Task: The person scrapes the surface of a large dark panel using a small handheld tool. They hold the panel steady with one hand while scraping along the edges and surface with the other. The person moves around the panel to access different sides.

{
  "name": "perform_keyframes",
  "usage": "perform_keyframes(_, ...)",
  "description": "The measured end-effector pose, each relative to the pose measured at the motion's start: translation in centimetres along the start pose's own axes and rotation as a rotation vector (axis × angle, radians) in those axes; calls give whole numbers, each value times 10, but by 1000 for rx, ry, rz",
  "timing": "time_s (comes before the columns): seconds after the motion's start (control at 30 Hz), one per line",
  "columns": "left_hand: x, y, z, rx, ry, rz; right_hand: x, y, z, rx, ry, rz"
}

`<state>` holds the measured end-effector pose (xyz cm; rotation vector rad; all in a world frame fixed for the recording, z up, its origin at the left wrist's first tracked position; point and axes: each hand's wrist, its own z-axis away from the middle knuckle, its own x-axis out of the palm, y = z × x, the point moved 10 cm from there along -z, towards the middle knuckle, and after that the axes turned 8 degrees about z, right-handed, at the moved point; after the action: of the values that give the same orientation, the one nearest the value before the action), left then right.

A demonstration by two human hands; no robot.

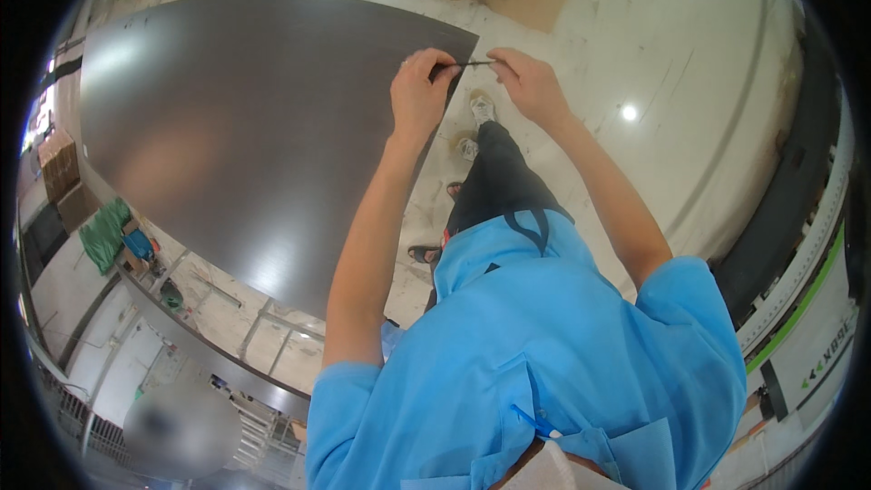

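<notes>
Two bare hands are raised near the twelve o'clock part of the view, and a thin dark strip (470, 63) is stretched between them. The left hand (419, 91) is closed, its fingertips pinched on the strip's left end, right at the corner of a large dark panel (245, 136). The right hand (531, 82) is likewise closed, the strip's right end being nipped between thumb and fingers; it is held at about three o'clock from the left hand, just beside it. The strip is seen lying roughly level, and whether it is touching the panel's edge cannot be told. The panel is spread from the centre out toward nine o'clock, its surface smooth and faintly glossy. A pale floor (689, 63) with bright light spots is seen toward one and two o'clock. A blue shirt (544, 345) fills the view at six o'clock, with dark trousers (494, 177) and pale shoes (481, 111) seen below the hands. A green cloth (104, 231) is laid at about eight o'clock, near the rim.
</notes>
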<state>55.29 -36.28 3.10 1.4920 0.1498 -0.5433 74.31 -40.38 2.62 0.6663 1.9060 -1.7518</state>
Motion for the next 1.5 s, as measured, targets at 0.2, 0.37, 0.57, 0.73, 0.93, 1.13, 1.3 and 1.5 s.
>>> perform_keyframes(0.2,5,20,-41,341,58,-284,-5,14,-27,-173,220,226)
perform_keyframes(0.37,11,12,-39,388,-1,-319,6,13,-17,-191,165,330)
perform_keyframes(0.57,7,18,-20,409,-55,-283,12,7,-6,-221,132,317)
perform_keyframes(0.73,13,18,-41,417,18,-317,2,17,-22,-179,212,318)
perform_keyframes(0.93,13,17,-42,376,-32,-277,4,16,-21,-215,200,334)
perform_keyframes(1.13,9,13,-33,373,-55,-284,16,11,-5,-187,148,305)
perform_keyframes(1.3,4,11,-22,333,-75,-294,20,7,1,-171,90,283)
perform_keyframes(1.5,13,19,-46,394,-50,-317,7,14,-19,-174,180,305)
